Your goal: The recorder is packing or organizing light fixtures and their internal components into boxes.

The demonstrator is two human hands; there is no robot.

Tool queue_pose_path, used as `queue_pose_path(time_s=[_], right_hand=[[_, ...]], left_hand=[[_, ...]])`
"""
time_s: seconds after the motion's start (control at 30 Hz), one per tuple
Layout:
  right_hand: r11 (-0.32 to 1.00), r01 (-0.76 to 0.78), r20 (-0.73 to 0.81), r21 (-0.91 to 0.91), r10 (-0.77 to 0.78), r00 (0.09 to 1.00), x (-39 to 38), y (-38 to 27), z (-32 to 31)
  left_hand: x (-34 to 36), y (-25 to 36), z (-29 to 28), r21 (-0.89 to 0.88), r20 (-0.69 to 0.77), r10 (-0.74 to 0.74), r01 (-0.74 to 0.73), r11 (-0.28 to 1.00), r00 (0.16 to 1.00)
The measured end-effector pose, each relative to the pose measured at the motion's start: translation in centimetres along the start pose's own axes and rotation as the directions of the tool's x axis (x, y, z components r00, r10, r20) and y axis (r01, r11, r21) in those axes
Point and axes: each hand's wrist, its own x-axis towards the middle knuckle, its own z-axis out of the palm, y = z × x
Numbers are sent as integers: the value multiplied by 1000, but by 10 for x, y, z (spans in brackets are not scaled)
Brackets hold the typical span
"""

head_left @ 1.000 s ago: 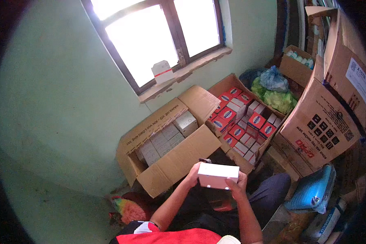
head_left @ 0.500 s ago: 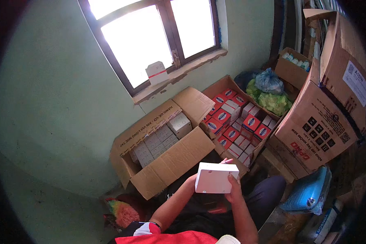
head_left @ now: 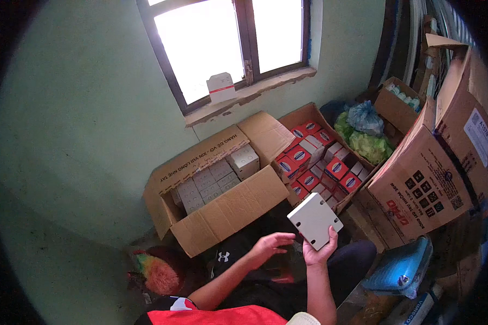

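Observation:
My right hand [head_left: 321, 250] grips a flat white square box [head_left: 314, 221] by its lower edge, thumb against the face. The box is held tilted, and dark slots show near its corners. To the left of it, my left hand [head_left: 272, 247] is empty with its fingers apart, not touching the box. Beyond my hands stands an open cardboard carton [head_left: 230, 214] with rows of white boxes [head_left: 203, 189] inside. Right of that, a second carton [head_left: 294, 117] holds red-and-white boxes [head_left: 298, 155], some upright and some leaning.
A white carton piece [head_left: 220, 89] stands on the window sill [head_left: 276, 84]. Blue and green plastic bags [head_left: 367, 145] lie behind the second carton. On the right rise a tall cardboard box [head_left: 417, 187] and a blue wrapped package [head_left: 401, 268]. A colourful fluffy duster [head_left: 160, 273] lies at left.
My left hand has let go of the white box and moved left. The right hand has raised and turned the box, so its slotted face shows. The view has shifted slightly.

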Motion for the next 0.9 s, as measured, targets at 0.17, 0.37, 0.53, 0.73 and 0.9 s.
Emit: queue_pose_path(time_s=[0.17, 0.37, 0.53, 0.73, 0.9], right_hand=[[978, -36, -53, -205, 26, 998, -9, 21, 0], [976, -21, 9, -219, 24, 1000, -11, 28, -5], [876, 100, 75, -473, -73, 995, -11, 30, -9], [759, 43, -25, -650, -79, 997, 19, 10, -26], [804, 205, -34, -559, -270, 962, 24, -68, -7]], left_hand=[[16, -16, 21, 194, -215, 137, -96, 976, 967], [31, -5, 14, -309, -376, -243, 127, 943, 894], [17, 23, 14, -110, -387, 94, -148, 983, 917], [12, 60, 19, 119, -300, 404, -386, 915, 864], [6, 57, 5, 516, -335, 539, -328, 791, 773]])
